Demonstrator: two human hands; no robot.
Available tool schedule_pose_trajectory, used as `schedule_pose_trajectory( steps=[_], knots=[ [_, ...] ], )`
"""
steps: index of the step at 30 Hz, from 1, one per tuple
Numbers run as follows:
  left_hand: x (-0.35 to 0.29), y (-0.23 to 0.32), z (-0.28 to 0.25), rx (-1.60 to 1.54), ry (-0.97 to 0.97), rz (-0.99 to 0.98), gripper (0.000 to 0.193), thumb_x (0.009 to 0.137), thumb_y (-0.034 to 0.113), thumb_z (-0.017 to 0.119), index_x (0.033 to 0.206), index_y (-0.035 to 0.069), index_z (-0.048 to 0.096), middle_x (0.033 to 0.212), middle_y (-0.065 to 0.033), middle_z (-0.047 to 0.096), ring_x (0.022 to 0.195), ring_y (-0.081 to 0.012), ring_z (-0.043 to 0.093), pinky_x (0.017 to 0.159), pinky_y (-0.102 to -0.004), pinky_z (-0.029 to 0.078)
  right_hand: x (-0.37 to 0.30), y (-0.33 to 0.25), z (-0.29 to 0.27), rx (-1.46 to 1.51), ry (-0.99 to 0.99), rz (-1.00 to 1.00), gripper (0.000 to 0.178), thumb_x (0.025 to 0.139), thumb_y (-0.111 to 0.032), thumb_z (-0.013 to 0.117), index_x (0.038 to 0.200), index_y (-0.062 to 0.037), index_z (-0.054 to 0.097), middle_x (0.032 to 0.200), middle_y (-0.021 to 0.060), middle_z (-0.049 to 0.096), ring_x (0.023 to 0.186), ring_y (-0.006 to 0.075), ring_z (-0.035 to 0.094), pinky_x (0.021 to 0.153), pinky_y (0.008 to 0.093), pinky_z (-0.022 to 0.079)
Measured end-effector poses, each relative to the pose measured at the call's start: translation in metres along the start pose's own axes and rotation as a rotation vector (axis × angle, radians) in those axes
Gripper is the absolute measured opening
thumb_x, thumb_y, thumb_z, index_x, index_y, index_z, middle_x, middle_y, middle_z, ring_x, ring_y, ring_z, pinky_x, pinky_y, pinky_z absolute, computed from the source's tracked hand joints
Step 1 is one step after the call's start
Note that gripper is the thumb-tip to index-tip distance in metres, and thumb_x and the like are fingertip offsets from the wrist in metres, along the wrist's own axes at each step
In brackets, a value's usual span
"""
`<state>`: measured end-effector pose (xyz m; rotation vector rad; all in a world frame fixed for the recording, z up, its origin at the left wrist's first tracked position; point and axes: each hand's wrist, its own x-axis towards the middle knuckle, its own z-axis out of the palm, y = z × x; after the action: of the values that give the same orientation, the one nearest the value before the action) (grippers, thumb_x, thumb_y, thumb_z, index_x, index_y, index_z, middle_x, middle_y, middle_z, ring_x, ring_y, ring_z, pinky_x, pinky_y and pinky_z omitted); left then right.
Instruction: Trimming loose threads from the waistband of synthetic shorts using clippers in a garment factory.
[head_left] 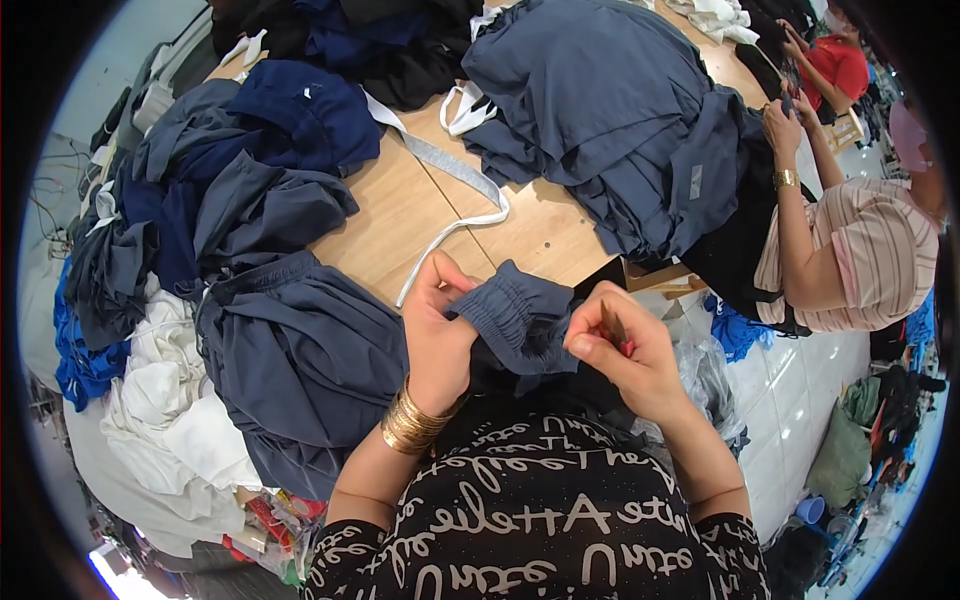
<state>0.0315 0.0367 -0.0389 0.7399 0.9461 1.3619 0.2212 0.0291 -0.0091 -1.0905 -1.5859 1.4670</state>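
Observation:
Close in front of my body, a slate-grey garment [512,312] is held up by its gathered elastic edge. My left hand [447,325] is closed on the left side of that edge, thumb against the ruffled band. At the other side, my right hand [640,350] has its fingertips at the cloth. Tucked in its curled fingers are small thread snips [614,326] with a dark blade and a bit of red at the handle. The fingers hide most of the tool. On the wooden table [545,235] beyond lies a long white-and-grey strip [455,172].
A large slate-grey heap of garments [610,110] covers the table's far right. Grey and navy garments [290,130] are piled at left, with white cloth [165,390] below them. At right, a co-worker in a striped top [850,250] stands close; another wears red [835,75].

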Motion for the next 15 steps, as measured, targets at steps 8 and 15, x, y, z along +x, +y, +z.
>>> schedule_pose_trajectory(
  steps=[8,15],
  knots=[
    [0.004,0.013,0.011,0.404,-0.114,0.191,0.029,0.075,-0.01,0.052,0.101,0.001,0.056,0.086,-0.0025,0.057,0.077,-0.0086,0.053,0.071,-0.0215,0.043,-0.003,0.021,0.021,-0.527,0.123,-0.351,0.02,0.073,-0.006,0.068,0.09,-0.0036,0.057,0.079,0.0068,0.058,0.061,0.0182,0.059,0.052,0.0255,0.047],
    [0.011,0.031,-0.004,0.823,-0.379,0.328,0.028,0.064,-0.01,0.049,0.085,0.002,0.063,0.091,-0.0083,0.055,0.083,-0.0211,0.053,0.074,-0.0268,0.042,0.001,-0.027,-0.03,-0.229,0.182,-0.037,0.009,0.077,-0.004,0.064,0.083,-0.0023,0.058,0.065,-0.0043,0.049,0.057,0.0009,0.036,0.05,0.0172,0.028]
  ],
)
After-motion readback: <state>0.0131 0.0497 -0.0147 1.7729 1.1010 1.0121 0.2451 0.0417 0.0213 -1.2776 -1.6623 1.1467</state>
